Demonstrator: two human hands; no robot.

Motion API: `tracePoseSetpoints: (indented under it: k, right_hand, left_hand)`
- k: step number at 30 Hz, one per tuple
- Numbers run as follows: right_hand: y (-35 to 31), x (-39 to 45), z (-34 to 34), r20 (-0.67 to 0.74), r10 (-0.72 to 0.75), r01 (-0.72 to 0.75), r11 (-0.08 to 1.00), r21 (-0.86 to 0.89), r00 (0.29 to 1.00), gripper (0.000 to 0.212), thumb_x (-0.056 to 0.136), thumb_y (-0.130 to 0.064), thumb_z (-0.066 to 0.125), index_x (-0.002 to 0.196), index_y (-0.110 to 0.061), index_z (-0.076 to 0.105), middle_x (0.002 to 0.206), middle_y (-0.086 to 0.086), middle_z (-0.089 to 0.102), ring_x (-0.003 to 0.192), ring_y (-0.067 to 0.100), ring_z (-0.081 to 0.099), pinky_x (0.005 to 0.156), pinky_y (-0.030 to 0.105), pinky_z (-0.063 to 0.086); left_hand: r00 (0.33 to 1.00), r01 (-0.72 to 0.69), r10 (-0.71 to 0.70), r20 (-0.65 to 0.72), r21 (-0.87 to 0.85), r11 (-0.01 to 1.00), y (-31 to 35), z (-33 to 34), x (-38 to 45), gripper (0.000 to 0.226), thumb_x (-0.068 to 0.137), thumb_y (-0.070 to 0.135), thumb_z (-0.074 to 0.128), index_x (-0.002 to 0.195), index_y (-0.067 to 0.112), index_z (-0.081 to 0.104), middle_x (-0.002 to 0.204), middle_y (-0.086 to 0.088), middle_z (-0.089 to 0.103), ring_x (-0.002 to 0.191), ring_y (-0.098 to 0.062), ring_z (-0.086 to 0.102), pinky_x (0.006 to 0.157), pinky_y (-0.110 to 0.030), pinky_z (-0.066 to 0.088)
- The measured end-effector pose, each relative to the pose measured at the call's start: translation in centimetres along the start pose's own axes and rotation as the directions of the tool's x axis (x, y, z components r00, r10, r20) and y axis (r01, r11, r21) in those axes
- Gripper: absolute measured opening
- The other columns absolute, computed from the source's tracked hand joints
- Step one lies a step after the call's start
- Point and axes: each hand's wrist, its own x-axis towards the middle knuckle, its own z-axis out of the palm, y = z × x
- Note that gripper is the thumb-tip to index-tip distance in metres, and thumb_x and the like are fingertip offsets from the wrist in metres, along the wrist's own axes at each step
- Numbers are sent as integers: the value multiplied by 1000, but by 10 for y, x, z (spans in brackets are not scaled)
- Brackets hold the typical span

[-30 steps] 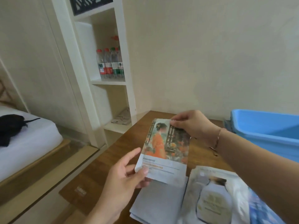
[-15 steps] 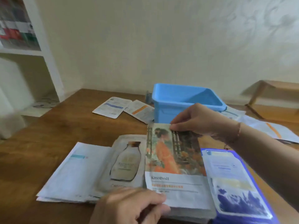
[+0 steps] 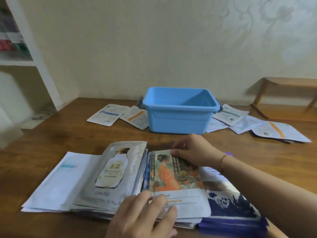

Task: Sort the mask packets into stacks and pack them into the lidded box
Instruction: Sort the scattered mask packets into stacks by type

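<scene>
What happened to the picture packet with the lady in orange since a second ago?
The orange-lady packet went down: a second ago both hands held it up in the air, now it lies on its stack between the bottle packet and the purple packets. The left hand presses its near end, the right hand its far end. The blue box sits as it did half a second ago.

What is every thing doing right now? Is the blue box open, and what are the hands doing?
blue box: open, no lid on, looks empty.
orange-lady packet: lying on top of its stack, both hands on it.
right hand: pinches the packet's far edge.
left hand: fingers rest flat on its near edge.
bottle packet: lying face up on its stack.
loose packets: scattered flat beside the box, unsorted.
</scene>
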Motion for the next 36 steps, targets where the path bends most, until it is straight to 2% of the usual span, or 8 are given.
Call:
tracePoseSetpoints:
  k: [3, 6, 12, 17, 22, 26, 31, 36]
  right_hand:
    - [1, -9, 3, -76, -79, 72, 993, -98, 994, 17, 86, -41, 63, 87, -27, 73, 74, -12, 67, 67, 9, 55, 65, 28, 46]
    - [4, -15, 9, -174, -175, 122, 952, -279, 969, 26, 88, -49, 54, 93, -30, 71, 78, -10, 70, 72, 14, 57, 68, 27, 41]
    - [3, -10, 11, -154, -208, 154, 940, -305, 966, 28, 91, -47, 50, 96, -31, 72, 90, -8, 74, 88, 19, 62, 81, 29, 38]
    - [20, -22, -21, -153, -135, 102, 973, -207, 979, 28, 90, -51, 54, 101, -31, 71, 95, -4, 71, 90, 18, 61, 79, 33, 49]
    - [78, -46, -73, -136, 57, -95, 952, -291, 989, 34, 92, -48, 50, 115, -31, 66, 115, -5, 68, 104, 17, 61, 85, 36, 53]
    - [132, -70, -107, -192, 211, -270, 887, -375, 958, 36, 93, -43, 51, 124, -28, 62, 125, -4, 62, 114, 17, 56, 90, 32, 51]
    - [207, -88, -128, -303, 313, -434, 703, -563, 900, 27, 91, -22, 46, 113, -23, 60, 117, -4, 61, 112, 19, 53, 81, 34, 53]
    - [249, -76, -138, -281, 266, -386, 676, -627, 922, 30, 92, -13, 39, 117, -19, 54, 121, 1, 60, 114, 24, 54, 84, 37, 50]
  left_hand:
    - [994, -73, 78, -71, 71, 995, 3, -5, 9, 21, 82, 48, 56, 82, 33, 71, 84, 13, 69, 73, -13, 66, 60, -31, 55]
    - [999, -22, 24, -28, 55, 998, 0, -7, 9, 24, 80, 44, 57, 64, 32, 70, 76, 16, 68, 69, -10, 67, 70, -31, 45]
    - [998, -24, 21, 60, 48, 999, -1, -3, 5, 35, 88, 37, 44, 60, 35, 64, 75, 22, 66, 68, -6, 68, 73, -29, 32]
    - [964, -32, 53, 259, -84, 996, 2, -7, 29, 42, 101, 52, 19, 83, 54, 57, 92, 40, 54, 90, 21, 47, 83, -7, 33]
    - [977, -190, 205, 59, -203, 961, 38, -19, 117, 30, 83, 56, 54, 74, 33, 70, 78, 18, 63, 75, -7, 63, 71, -21, 53]
    - [969, -159, 169, 181, -68, 985, 58, -4, 210, 39, 92, 60, 44, 99, 28, 65, 97, 12, 61, 94, -10, 56, 79, -32, 52]
    - [907, -9, 56, 417, -113, 994, 68, 62, 311, 45, 92, 53, 54, 126, 24, 55, 125, 2, 56, 117, -21, 53, 94, -39, 48]
    - [887, 72, 9, 462, -159, 985, 81, 120, 361, 54, 90, 48, 58, 136, 20, 47, 141, 1, 47, 129, -24, 46, 103, -44, 43]
